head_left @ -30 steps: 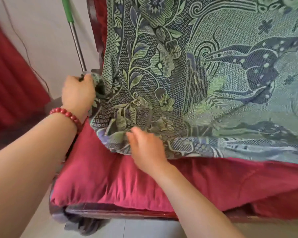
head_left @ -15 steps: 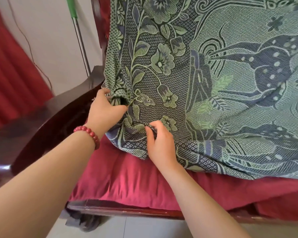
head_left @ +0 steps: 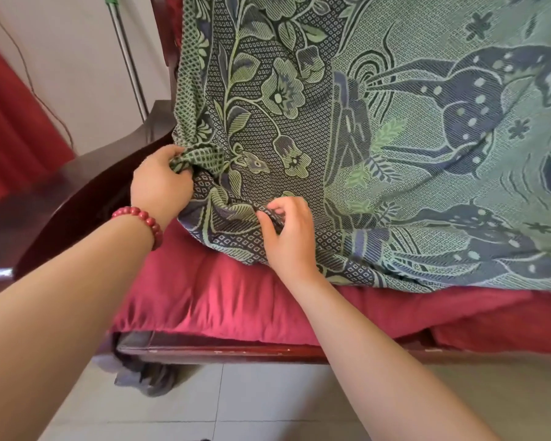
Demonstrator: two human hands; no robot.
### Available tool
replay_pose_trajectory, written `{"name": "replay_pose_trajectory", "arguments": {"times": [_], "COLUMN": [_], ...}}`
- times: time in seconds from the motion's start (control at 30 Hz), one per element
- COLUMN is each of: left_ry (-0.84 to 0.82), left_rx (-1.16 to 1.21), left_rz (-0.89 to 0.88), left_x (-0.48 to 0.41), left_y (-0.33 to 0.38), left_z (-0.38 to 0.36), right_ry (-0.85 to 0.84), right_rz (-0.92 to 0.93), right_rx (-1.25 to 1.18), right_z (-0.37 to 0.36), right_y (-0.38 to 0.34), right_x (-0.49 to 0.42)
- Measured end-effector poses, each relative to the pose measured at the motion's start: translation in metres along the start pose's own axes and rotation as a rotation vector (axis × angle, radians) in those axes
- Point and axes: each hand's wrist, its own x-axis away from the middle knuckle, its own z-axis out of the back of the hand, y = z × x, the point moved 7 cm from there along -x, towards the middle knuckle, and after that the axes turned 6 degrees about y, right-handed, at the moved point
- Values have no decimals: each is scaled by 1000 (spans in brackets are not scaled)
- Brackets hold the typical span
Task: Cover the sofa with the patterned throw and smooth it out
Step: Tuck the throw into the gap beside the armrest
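**Q:** So where's the throw (head_left: 395,138) at now?

**Me:** Draped down the sofa (head_left: 236,349) back and most of the seat. A second ago my left hand (head_left: 161,186) had the corner out over the armrest (head_left: 86,192) at 9 o'clock; now it's pulled in, fist bunched round that corner. Right hand (head_left: 288,240) pinches a fold by the front edge. Red cushion (head_left: 210,297) at 6 o'clock's still bare, so more tugging needed.

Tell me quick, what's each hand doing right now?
Left hand: closed, grips a bunched fold of the patterned throw by the armrest.
Right hand: closed, pinches a fold near the throw's lower edge.
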Motion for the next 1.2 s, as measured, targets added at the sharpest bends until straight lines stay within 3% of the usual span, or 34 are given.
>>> {"name": "replay_pose_trajectory", "arguments": {"times": [0.23, 0.47, 0.57, 0.63, 0.73, 0.83, 0.93, 1.13, 1.2], "left_ry": [-73, -153, -267, -319, -363, -324, -245, -162, -127], "left_rx": [70, 179, 221, 207, 176, 170, 163, 102, 48], "left_rz": [-21, 76, 108, 69, 2, -15, -17, -70, -93], "left_x": [-4, -8, -6, -5, 0, 1, 2, 8, 8], "left_y": [31, 42, 44, 52, 59, 60, 55, 48, 46], "left_z": [-13, -17, -22, -22, -17, -5, 13, 51, 67], "right_ry": [14, -147, -205, -181, -12, 178, 252, 112, -12], "right_rz": [-9, -83, -115, -137, -156, -205, -198, -65, -20], "right_rx": [196, 259, 318, 343, 346, 263, 189, 202, 222], "right_z": [22, 9, -2, -3, 12, 32, 47, 42, 27], "right_y": [-4, 0, 3, 5, 5, -3, -17, -77, -108], "right_x": [16, 41, 47, 48, 48, 51, 60, 78, 88]}}
